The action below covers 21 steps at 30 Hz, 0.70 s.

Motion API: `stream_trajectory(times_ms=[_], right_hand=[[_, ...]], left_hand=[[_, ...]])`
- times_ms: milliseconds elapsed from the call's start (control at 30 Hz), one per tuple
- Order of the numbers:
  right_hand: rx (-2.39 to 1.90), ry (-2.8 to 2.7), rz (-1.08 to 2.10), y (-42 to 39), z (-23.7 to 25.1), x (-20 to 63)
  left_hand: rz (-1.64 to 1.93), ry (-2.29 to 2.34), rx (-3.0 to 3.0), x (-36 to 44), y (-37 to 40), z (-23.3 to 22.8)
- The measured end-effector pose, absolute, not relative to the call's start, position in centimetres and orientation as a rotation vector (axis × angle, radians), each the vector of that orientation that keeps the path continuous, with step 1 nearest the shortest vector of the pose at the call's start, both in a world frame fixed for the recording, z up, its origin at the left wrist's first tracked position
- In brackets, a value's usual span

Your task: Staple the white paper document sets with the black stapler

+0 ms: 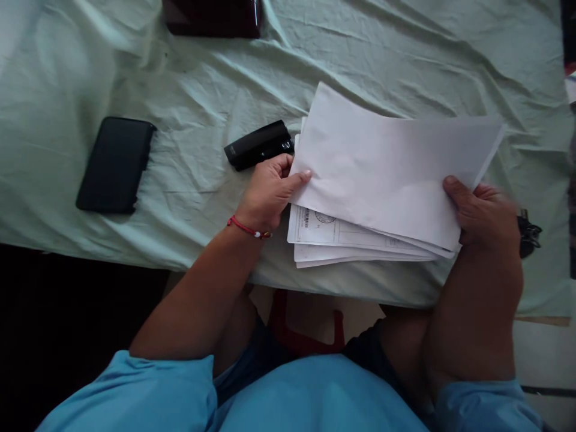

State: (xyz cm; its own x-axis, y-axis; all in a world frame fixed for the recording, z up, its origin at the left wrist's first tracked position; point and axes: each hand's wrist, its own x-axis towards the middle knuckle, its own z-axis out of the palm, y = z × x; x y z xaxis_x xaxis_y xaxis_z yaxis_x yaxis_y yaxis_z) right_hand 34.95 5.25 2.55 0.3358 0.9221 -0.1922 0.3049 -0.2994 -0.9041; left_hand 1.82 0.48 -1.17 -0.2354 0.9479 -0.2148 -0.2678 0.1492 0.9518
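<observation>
Between my two hands is a white sheet of paper (378,162), its visible face blank and its right side bent upward. My left hand (272,186) pinches the left edge, thumb on top. At the right edge, my right hand (483,210) grips the paper with its thumb on top and the other fingers behind, slightly blurred. Under the sheet lies a loose stack of papers (315,237); the upper one shows printed lines, a barcode and a round stamp. A black stapler (258,145) rests just beyond my left hand, close to the stack's left edge.
A pale green cloth (193,108) with wrinkles covers the table. On the left lies a black phone-like slab (114,165). A dark, glossy box-like object (213,15) stands at the far edge. Small dark objects, perhaps keys (528,234), sit beside my right wrist.
</observation>
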Motion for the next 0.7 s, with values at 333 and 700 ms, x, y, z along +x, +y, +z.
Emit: stream_trajectory(times_ms=[333, 700], right_hand=[[-1.705, -1.074, 0.943, 5.2, 2.3, 35.0], [-1.321, -1.279, 0.917, 4.6, 2.7, 34.7]], left_hand=[[1.372, 1.296, 0.735, 1.9, 0.7, -1.4], [1.609, 1.229, 0.936, 1.2, 0.3, 0.9]])
